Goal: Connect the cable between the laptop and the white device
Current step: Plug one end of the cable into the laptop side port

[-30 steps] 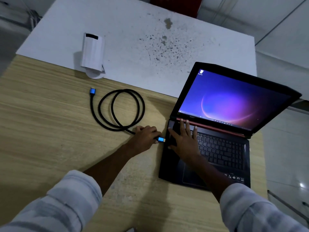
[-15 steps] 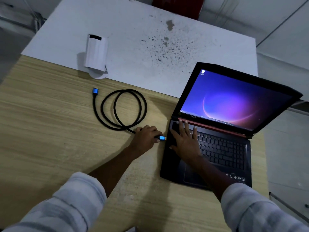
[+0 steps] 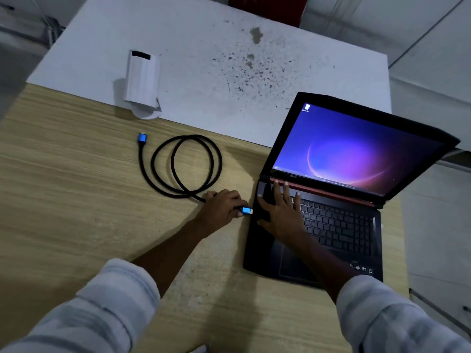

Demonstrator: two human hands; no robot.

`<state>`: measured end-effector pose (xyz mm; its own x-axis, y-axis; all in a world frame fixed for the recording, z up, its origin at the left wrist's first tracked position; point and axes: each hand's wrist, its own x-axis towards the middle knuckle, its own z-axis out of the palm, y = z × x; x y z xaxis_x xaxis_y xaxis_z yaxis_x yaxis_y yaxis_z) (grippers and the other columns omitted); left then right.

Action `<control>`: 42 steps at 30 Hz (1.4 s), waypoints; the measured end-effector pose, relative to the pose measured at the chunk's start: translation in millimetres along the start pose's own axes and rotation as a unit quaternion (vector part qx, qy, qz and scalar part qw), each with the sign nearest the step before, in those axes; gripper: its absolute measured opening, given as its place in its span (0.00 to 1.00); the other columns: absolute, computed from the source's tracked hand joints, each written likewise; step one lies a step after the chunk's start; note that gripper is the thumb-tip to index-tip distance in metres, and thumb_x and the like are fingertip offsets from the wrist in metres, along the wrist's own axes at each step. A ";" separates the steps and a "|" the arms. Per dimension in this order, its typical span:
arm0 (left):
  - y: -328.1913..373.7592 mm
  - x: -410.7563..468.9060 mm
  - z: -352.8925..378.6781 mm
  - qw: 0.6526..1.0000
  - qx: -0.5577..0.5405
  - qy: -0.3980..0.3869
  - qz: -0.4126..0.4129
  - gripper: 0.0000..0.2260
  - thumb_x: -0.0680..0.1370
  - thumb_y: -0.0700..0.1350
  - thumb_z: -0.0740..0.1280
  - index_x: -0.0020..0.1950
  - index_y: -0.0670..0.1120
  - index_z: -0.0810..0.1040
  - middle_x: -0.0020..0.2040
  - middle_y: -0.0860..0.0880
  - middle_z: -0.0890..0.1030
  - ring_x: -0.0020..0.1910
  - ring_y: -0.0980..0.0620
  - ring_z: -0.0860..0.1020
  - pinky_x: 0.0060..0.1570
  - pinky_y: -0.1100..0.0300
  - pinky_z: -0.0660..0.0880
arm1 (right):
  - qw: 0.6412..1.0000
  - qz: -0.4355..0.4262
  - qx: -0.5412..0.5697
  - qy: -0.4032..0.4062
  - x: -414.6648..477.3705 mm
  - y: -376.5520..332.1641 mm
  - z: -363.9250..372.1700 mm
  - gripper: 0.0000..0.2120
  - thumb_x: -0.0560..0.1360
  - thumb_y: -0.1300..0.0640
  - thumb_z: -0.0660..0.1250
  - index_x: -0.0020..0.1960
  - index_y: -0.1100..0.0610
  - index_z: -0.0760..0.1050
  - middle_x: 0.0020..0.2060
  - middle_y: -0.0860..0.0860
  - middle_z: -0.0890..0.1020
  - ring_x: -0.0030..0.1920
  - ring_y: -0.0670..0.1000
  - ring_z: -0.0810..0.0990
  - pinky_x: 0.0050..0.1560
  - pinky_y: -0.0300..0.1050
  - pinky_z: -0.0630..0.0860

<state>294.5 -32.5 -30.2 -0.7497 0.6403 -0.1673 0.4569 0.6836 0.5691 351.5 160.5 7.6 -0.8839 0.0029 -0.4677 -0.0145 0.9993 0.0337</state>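
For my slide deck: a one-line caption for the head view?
Left hand brings the cable plug to the laptop, steadied by the right hand.

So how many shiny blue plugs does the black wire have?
2. One blue plug is held in the left hand beside the laptop; the other blue plug lies near the white device.

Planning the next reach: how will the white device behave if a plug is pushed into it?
The white device stands tall on a small round base, so it may tip or slide. It looks light. Steadying it with one hand seems wise.
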 end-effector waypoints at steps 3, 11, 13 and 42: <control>-0.4 1.8 -1.9 1.000 0.010 -0.015 0.011 0.13 0.76 0.47 0.69 0.60 0.55 0.79 0.55 0.54 0.79 0.57 0.51 0.75 0.54 0.48 0.66 | 1.000 -0.001 0.009 -0.008 0.7 0.6 0.1 0.35 0.76 0.41 0.63 0.76 0.42 0.49 0.77 0.59 0.36 0.75 0.64 0.30 0.73 0.69 0.37; 1.2 3.7 -2.5 0.998 0.045 -0.027 0.019 0.14 0.77 0.48 0.67 0.62 0.54 0.78 0.57 0.53 0.78 0.58 0.50 0.75 0.55 0.49 0.66 | 0.999 -0.004 0.027 -0.022 1.5 1.2 -0.2 0.33 0.76 0.42 0.62 0.76 0.42 0.50 0.77 0.59 0.37 0.75 0.65 0.31 0.72 0.69 0.36; 0.8 4.4 -3.2 0.998 0.042 -0.032 0.020 0.14 0.77 0.48 0.67 0.62 0.54 0.77 0.57 0.53 0.78 0.58 0.51 0.75 0.55 0.49 0.66 | 1.000 -0.009 0.020 -0.018 3.7 1.7 -2.5 0.32 0.77 0.42 0.61 0.76 0.43 0.51 0.78 0.59 0.38 0.75 0.65 0.31 0.72 0.69 0.36; -11.0 -6.2 -2.6 1.000 0.003 -0.004 0.022 0.12 0.76 0.49 0.68 0.60 0.54 0.77 0.54 0.52 0.78 0.54 0.49 0.76 0.51 0.51 0.68 | 0.994 -0.086 -0.040 0.056 -11.9 -10.0 -3.5 0.19 0.78 0.52 0.61 0.69 0.46 0.66 0.78 0.61 0.44 0.77 0.65 0.39 0.74 0.72 0.45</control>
<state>292.9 -44.8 -33.3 -0.7257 0.6719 -0.1482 0.4921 0.6574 0.5707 360.6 150.4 15.8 -0.9116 -0.1753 -0.3717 -0.2020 0.9788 0.0337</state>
